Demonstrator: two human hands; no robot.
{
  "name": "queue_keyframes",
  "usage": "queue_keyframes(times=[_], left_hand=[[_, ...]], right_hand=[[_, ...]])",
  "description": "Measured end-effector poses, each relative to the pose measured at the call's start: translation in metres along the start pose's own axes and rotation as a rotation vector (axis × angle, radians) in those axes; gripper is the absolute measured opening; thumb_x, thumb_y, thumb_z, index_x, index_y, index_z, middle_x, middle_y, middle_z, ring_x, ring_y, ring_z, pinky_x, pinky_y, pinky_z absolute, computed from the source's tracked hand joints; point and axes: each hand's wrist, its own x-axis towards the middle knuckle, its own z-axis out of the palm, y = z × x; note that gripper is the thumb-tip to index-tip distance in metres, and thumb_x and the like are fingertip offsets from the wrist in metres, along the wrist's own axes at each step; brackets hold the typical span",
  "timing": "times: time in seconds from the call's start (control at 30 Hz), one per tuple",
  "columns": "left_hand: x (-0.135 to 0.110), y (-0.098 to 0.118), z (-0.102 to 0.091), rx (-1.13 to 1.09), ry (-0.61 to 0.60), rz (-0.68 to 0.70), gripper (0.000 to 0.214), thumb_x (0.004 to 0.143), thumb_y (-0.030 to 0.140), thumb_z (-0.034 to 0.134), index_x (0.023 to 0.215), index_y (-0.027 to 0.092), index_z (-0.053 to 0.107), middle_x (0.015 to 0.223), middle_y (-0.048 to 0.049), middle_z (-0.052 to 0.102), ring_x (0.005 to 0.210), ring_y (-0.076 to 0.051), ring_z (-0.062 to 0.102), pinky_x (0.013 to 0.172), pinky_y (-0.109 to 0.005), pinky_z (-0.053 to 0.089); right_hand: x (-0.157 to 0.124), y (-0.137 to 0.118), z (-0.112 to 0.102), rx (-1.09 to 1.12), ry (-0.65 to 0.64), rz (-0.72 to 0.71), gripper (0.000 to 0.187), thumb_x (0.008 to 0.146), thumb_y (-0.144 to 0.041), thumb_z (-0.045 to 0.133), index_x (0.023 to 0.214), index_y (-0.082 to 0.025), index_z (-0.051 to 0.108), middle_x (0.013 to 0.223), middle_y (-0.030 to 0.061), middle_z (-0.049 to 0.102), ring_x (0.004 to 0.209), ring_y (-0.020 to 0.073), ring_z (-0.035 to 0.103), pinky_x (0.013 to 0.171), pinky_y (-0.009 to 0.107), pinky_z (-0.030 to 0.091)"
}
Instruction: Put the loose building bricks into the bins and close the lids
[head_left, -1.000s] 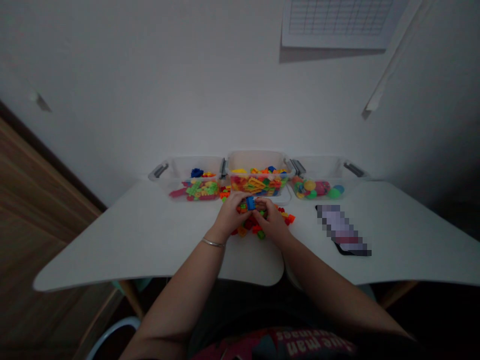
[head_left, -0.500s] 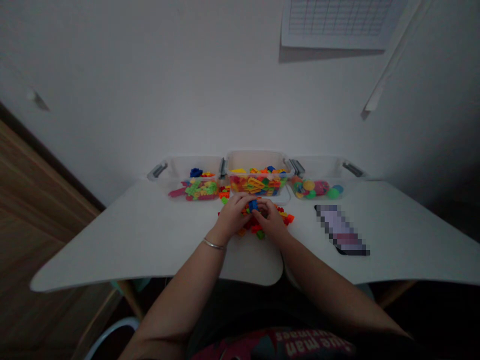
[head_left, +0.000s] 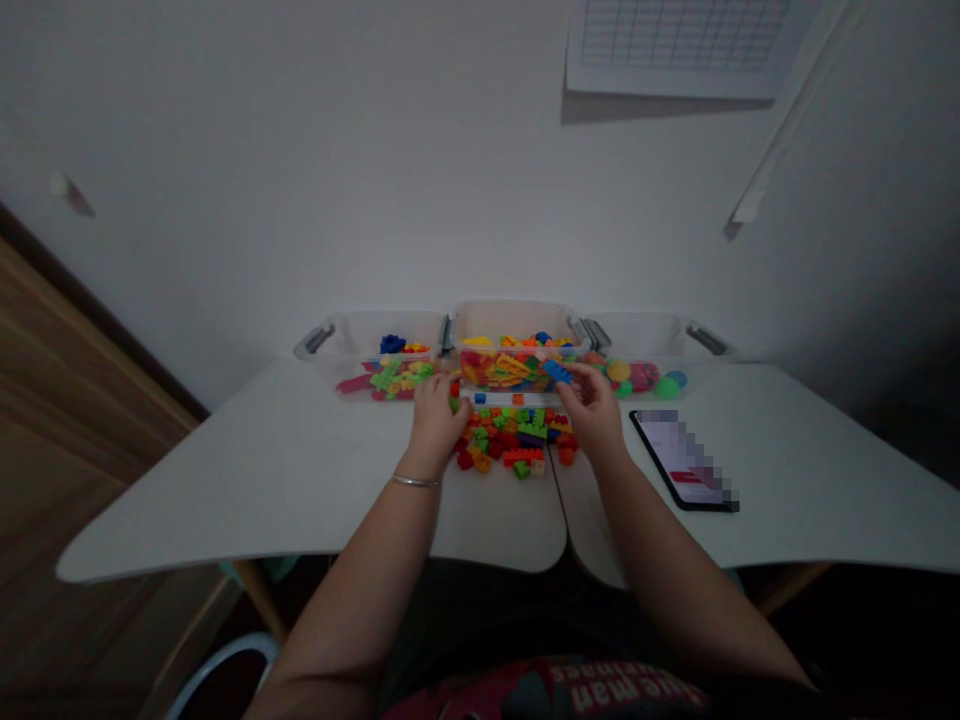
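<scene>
My right hand (head_left: 598, 411) is raised in front of the middle bin, its thumb and fingers pinched on a blue building brick (head_left: 557, 371). At the left side of the loose brick pile (head_left: 510, 440), my left hand (head_left: 437, 415) reaches down with thumb and fingers apart. A red brick (head_left: 454, 388) and a green brick (head_left: 454, 404) show between them, partly hidden; a firm grip on either is not visible. Just behind the pile, a small blue brick (head_left: 480, 398) and an orange brick (head_left: 518, 399) sit on a white strip (head_left: 499, 400).
Along the wall stand a clear middle bin (head_left: 517, 350) of bricks, a left bin (head_left: 352, 345) of mixed pieces and a right bin (head_left: 645, 345) with balls. A phone (head_left: 682, 460) lies at right on the white table (head_left: 300, 480). A seam divides the tabletop.
My hands, together over the pile around a blue piece before, have parted. The left has moved left to the pile's edge; the right has moved up and right with a blue brick.
</scene>
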Motion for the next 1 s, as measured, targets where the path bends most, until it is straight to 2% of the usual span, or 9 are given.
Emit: queue_keyframes(times=[0.1, 0.23, 0.33, 0.43, 0.6, 0.77, 1.0], left_hand=[[-0.002, -0.007, 0.005, 0.035, -0.044, 0.016, 0.039, 0.080, 0.023, 0.058, 0.118, 0.017, 0.058, 0.117, -0.0135, 0.062, 0.115, -0.032, 0.053, 0.102, -0.051, 0.039], [-0.006, -0.015, 0.009, 0.075, -0.107, 0.017, 0.042, 0.082, 0.027, 0.057, 0.122, 0.015, 0.057, 0.125, -0.0144, 0.062, 0.118, -0.032, 0.053, 0.105, -0.050, 0.037], [-0.007, -0.020, 0.011, 0.093, -0.153, 0.024, 0.045, 0.086, 0.030, 0.053, 0.126, 0.012, 0.055, 0.130, -0.0163, 0.060, 0.121, -0.031, 0.052, 0.107, -0.049, 0.035], [-0.008, -0.022, 0.013, 0.095, -0.178, 0.034, 0.046, 0.088, 0.031, 0.050, 0.128, 0.010, 0.055, 0.131, -0.0178, 0.059, 0.123, -0.031, 0.050, 0.107, -0.049, 0.035], [-0.009, -0.024, 0.019, 0.144, -0.199, 0.065, 0.044, 0.090, 0.032, 0.048, 0.127, 0.011, 0.056, 0.133, -0.0191, 0.057, 0.126, -0.030, 0.049, 0.107, -0.050, 0.035], [-0.010, -0.028, 0.024, 0.161, -0.202, 0.076, 0.043, 0.090, 0.035, 0.047, 0.125, 0.013, 0.057, 0.132, -0.0185, 0.057, 0.126, -0.030, 0.048, 0.106, -0.050, 0.035], [-0.011, -0.024, 0.025, 0.166, -0.216, 0.057, 0.050, 0.087, 0.037, 0.051, 0.129, 0.011, 0.054, 0.129, -0.0207, 0.058, 0.125, -0.034, 0.046, 0.106, -0.051, 0.035]], right_hand=[[0.014, -0.006, -0.013, -0.078, 0.041, -0.055, 0.033, 0.078, -0.037, 0.057, 0.106, -0.021, 0.066, 0.107, 0.0086, 0.067, 0.083, 0.0196, 0.063, 0.068, 0.033, 0.053], [0.028, -0.015, -0.023, -0.250, 0.026, -0.120, 0.034, 0.081, -0.034, 0.054, 0.109, -0.021, 0.069, 0.105, 0.0093, 0.070, 0.086, 0.0220, 0.064, 0.073, 0.036, 0.052], [0.041, -0.020, -0.024, -0.438, 0.046, -0.214, 0.035, 0.084, -0.030, 0.053, 0.112, -0.020, 0.070, 0.102, 0.0104, 0.071, 0.090, 0.0244, 0.062, 0.084, 0.041, 0.049], [0.056, -0.023, -0.019, -0.578, 0.060, -0.264, 0.035, 0.086, -0.028, 0.052, 0.115, -0.019, 0.069, 0.099, 0.0113, 0.072, 0.095, 0.0268, 0.060, 0.092, 0.044, 0.043], [0.069, -0.024, -0.004, -0.731, -0.047, -0.263, 0.032, 0.087, -0.026, 0.052, 0.112, -0.021, 0.071, 0.104, 0.0098, 0.072, 0.098, 0.0282, 0.059, 0.092, 0.044, 0.041], [0.065, -0.023, 0.006, -0.839, -0.109, -0.223, 0.030, 0.087, -0.033, 0.052, 0.107, -0.023, 0.073, 0.102, 0.0095, 0.073, 0.096, 0.0293, 0.060, 0.088, 0.045, 0.041], [0.059, -0.011, 0.011, -0.865, -0.147, -0.280, 0.040, 0.091, -0.038, 0.046, 0.117, -0.016, 0.066, 0.114, 0.0140, 0.069, 0.109, 0.0316, 0.057, 0.098, 0.049, 0.037]])
